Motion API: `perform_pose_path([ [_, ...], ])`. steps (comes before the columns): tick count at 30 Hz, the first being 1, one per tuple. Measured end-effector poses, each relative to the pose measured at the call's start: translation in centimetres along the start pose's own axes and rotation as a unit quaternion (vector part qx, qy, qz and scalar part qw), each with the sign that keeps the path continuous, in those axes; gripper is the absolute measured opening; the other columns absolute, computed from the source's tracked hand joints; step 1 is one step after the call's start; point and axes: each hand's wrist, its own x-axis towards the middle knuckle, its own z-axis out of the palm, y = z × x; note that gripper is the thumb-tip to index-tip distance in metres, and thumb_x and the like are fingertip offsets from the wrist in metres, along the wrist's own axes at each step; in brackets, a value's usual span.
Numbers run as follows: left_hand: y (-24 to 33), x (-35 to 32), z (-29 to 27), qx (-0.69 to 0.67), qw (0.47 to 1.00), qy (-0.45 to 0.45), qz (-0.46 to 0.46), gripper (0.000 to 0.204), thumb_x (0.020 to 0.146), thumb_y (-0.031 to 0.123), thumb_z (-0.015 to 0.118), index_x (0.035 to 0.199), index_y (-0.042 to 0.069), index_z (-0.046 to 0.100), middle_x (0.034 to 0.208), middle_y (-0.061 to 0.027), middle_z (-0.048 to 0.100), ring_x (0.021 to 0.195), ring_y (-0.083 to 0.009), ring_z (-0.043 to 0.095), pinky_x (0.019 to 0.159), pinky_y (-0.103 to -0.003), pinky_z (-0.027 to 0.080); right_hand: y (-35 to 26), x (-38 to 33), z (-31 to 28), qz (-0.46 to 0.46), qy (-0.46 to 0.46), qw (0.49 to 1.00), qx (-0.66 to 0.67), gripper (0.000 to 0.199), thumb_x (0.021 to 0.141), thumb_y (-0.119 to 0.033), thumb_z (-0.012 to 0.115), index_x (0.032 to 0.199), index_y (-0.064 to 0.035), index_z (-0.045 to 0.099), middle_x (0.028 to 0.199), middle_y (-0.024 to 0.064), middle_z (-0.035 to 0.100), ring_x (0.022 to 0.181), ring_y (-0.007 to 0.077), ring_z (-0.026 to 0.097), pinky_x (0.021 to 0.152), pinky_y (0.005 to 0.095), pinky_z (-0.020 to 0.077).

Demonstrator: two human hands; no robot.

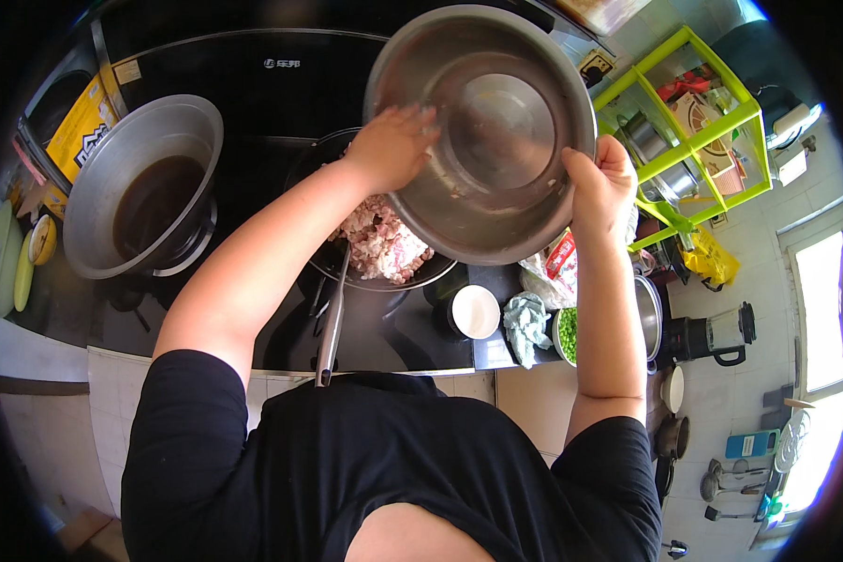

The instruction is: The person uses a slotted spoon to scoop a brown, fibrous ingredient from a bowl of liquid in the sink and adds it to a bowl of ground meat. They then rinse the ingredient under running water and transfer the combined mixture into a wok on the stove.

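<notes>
Left hand: we reach inside the tilted steel bowl, fingers spread flat against its inner wall, clasping nothing.
Minced meat: soft, sticky and wet, we judge; it lies in the dark pan under the bowl's lip.
Steel bowl: stiff, light now, likely slick; we hold it over the pan, best taken at the rim.
Right hand: we clench the rim, forearm upright.

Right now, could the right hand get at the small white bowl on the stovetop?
Probably not at once: the right hand grips the rim of the tilted steel bowl. The white bowl sits uncovered below it, so letting go would free the way.
</notes>
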Motion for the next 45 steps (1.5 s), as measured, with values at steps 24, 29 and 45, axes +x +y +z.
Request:
perform_pose_path([
  [24,4.2,-2.4,0.5,-0.125,0.991,0.037,0.011,0.030,0.087,0.024,0.048,0.111,0.011,0.059,0.103,-0.0105,0.063,0.093,-0.0278,0.060,0.079,-0.039,0.048,1.7,-0.9,-0.8,-0.099,0.027,0.995,0.018,0.028,0.074,0.002,0.062,0.059,-0.0082,0.041,0.058,-0.0069,0.043,0.055,0.0015,0.033,0.048,0.0182,0.0274],
  [29,9.6,2.1,0.7,-0.291,0.874,0.281,0.269,0.057,0.091,0.038,0.037,0.133,-0.001,0.032,0.140,-0.0174,0.029,0.131,-0.0318,0.025,0.106,-0.040,0.023,2.8,-1.2,-0.5,-0.081,0.010,0.985,0.153,0.023,0.076,0.006,0.060,0.064,-0.0102,0.048,0.071,0.0002,0.060,0.063,0.0045,0.050,0.063,0.0184,0.0387],
  [45,-1.9,-4.3,3.5,0.135,0.987,0.068,0.062,0.064,0.090,0.042,0.040,0.139,0.005,0.021,0.146,-0.0081,0.021,0.136,-0.0209,0.013,0.111,-0.036,0.012,2.6,-1.6,-4.0,-0.021,0.052,0.991,0.118,0.024,0.075,0.006,0.059,0.062,-0.0094,0.047,0.070,0.0027,0.060,0.059,0.0068,0.050,0.061,0.0192,0.0409],
])
